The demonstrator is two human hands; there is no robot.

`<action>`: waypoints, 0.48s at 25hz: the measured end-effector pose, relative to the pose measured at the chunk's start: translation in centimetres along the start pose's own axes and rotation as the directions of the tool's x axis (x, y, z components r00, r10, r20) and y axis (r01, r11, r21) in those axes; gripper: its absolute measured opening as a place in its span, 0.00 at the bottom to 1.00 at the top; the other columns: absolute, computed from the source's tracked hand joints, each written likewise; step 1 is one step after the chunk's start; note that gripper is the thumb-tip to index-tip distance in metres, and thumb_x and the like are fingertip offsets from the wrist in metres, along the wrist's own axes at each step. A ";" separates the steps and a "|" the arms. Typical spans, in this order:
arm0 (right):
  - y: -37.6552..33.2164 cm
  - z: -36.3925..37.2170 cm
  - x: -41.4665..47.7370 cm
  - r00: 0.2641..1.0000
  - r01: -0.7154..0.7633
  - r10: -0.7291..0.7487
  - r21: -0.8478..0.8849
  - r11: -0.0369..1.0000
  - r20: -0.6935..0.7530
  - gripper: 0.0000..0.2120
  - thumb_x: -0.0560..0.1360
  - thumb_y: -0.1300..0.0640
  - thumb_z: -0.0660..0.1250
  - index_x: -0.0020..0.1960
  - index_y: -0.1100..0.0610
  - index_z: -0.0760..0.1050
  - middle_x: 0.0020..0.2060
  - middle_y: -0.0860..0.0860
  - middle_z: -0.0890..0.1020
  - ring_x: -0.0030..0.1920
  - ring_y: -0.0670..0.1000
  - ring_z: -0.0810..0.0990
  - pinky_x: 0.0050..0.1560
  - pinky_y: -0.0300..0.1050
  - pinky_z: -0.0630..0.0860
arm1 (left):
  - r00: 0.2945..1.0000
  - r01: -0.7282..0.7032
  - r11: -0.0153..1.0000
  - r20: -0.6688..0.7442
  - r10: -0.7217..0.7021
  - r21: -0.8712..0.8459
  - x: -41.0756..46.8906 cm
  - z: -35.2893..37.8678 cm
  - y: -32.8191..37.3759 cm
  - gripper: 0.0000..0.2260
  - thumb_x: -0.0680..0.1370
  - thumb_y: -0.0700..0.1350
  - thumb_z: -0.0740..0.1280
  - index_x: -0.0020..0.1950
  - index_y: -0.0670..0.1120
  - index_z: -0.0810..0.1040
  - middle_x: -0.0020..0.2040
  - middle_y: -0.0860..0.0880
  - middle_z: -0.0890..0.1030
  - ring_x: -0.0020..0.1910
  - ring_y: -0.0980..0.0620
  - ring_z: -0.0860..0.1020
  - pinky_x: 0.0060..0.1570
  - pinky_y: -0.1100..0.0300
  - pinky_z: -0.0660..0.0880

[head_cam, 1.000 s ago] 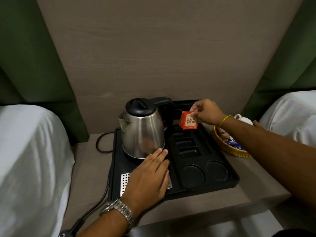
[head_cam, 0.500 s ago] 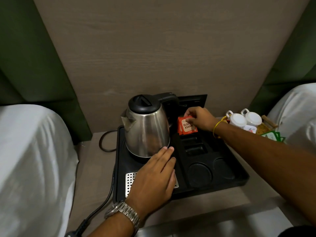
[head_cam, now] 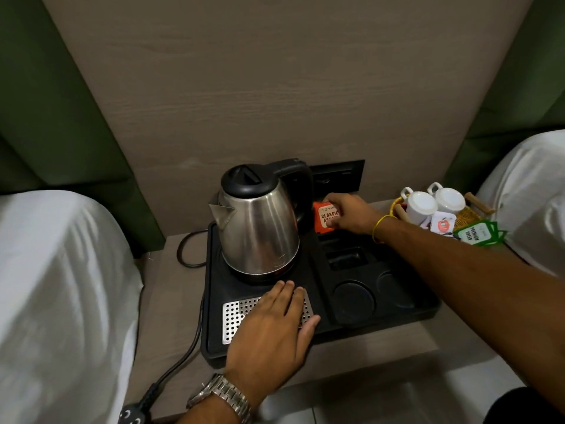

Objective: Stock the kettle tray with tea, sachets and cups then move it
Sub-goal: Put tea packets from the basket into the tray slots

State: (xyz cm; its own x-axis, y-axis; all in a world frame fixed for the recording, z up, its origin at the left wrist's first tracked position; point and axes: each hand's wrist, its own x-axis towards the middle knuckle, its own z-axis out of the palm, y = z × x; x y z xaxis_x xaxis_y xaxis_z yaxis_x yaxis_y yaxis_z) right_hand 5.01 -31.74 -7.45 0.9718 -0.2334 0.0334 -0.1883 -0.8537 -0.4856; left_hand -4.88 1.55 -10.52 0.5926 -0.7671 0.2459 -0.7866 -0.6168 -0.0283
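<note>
A black kettle tray [head_cam: 324, 332] sits on a bedside table with a steel kettle [head_cam: 258, 221] on its left half. My right hand [head_cam: 351, 217] grips orange tea sachets [head_cam: 325, 217] upright at the tray's rear compartment, just behind two empty slots [head_cam: 347, 260]. My left hand [head_cam: 275, 325] lies flat, fingers together, on the tray's perforated metal plate [head_cam: 235, 316]. Two round cup recesses [head_cam: 353, 301] at the front right hold nothing. Two white cups [head_cam: 422, 205] stand upside down in a wicker basket [head_cam: 470, 215] to the right.
Green tea sachets [head_cam: 477, 234] and a white sachet [head_cam: 443, 224] lie in the basket. The kettle's black cord [head_cam: 183, 353] runs down the tray's left side to a plug at the table's front. White beds flank the narrow table [head_cam: 171, 301]. A wall socket [head_cam: 339, 175] sits behind the kettle.
My right hand has carried the orange sachets down and leftward to the tray's rear compartment. My left hand slid slightly back from the kettle base onto the perforated plate.
</note>
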 end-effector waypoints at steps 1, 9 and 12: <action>0.0 0.2 0.0 1.000 -0.001 0.001 0.016 1.000 -0.010 0.21 0.69 0.59 0.79 0.60 0.52 0.78 0.49 0.48 0.84 0.51 0.49 0.83 0.52 0.43 0.79 | 1.000 0.004 1.000 0.009 -0.004 0.017 -0.1 0.0 0.1 0.29 0.84 0.64 0.51 0.75 0.47 0.74 0.72 0.46 0.79 0.72 0.49 0.76 0.71 0.56 0.68; 0.7 0.5 -0.5 0.998 -0.018 0.022 0.060 0.998 -0.061 0.27 0.69 0.55 0.80 0.65 0.50 0.74 0.56 0.50 0.80 0.57 0.52 0.82 0.53 0.43 0.77 | 0.998 -0.008 0.998 0.064 0.004 0.064 -0.6 0.6 0.7 0.39 0.80 0.72 0.52 0.78 0.44 0.69 0.75 0.41 0.75 0.74 0.44 0.74 0.71 0.50 0.68; 1.1 -0.4 -1.9 0.992 -0.018 0.032 0.118 0.993 -0.119 0.34 0.68 0.53 0.80 0.71 0.51 0.71 0.63 0.55 0.76 0.62 0.54 0.79 0.64 0.51 0.78 | 0.998 -0.015 0.997 0.063 0.010 0.073 -0.5 0.9 0.7 0.39 0.80 0.72 0.52 0.77 0.44 0.70 0.74 0.41 0.75 0.73 0.45 0.75 0.69 0.50 0.70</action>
State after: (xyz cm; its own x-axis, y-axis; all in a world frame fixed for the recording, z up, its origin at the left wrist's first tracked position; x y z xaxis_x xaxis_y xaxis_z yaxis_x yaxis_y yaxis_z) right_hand 2.93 -32.48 -7.70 0.9414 -0.3146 0.1215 -0.1879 -0.7885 -0.5856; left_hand -5.55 1.34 -11.52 0.5940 -0.7831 0.1842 -0.7808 -0.6164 -0.1022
